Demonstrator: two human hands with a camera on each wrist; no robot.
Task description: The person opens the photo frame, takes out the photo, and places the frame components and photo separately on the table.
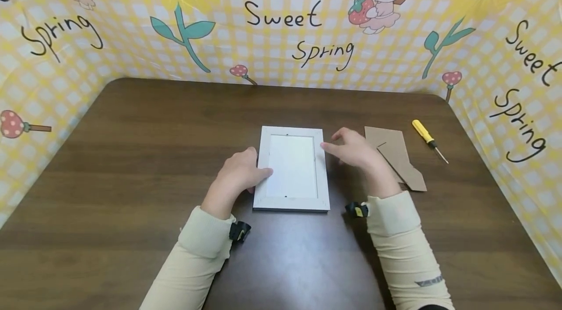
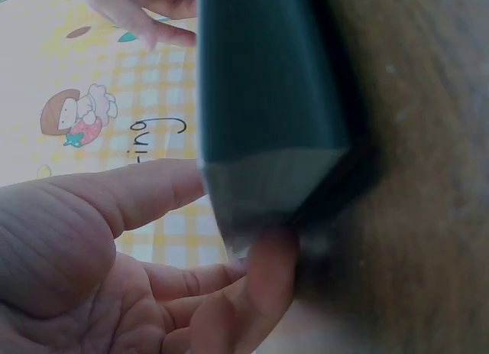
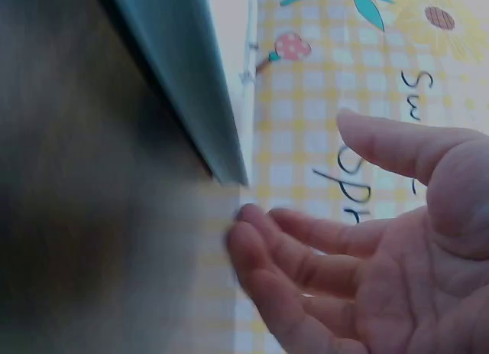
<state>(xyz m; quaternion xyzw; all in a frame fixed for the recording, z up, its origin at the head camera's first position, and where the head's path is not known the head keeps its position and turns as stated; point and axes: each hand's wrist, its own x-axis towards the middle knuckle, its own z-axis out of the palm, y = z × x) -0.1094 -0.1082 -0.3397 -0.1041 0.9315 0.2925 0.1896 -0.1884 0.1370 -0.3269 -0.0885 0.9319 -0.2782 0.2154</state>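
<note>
A white picture frame [image 1: 292,203] lies on the brown table, its pale inner panel bordered by a flat rim with small dark dots. At its left side my left hand [image 1: 239,169] grips the edge, thumb over the face and fingers at the side and below, as the left wrist view also shows. Close to the upper right edge is my right hand [image 1: 356,149], thumb and fingers spread apart. In the right wrist view, the fingers of the right hand [image 3: 328,270] stand loosely bent just off the frame's corner [image 3: 233,174], holding nothing.
Behind the right hand lies a cut piece of brown cardboard [image 1: 392,146] with a dark slit. Farther right rests a screwdriver [image 1: 422,129] with a yellow handle. A yellow checked cloth [image 1: 281,66] with printed flowers and lettering rises around the table [image 1: 175,120].
</note>
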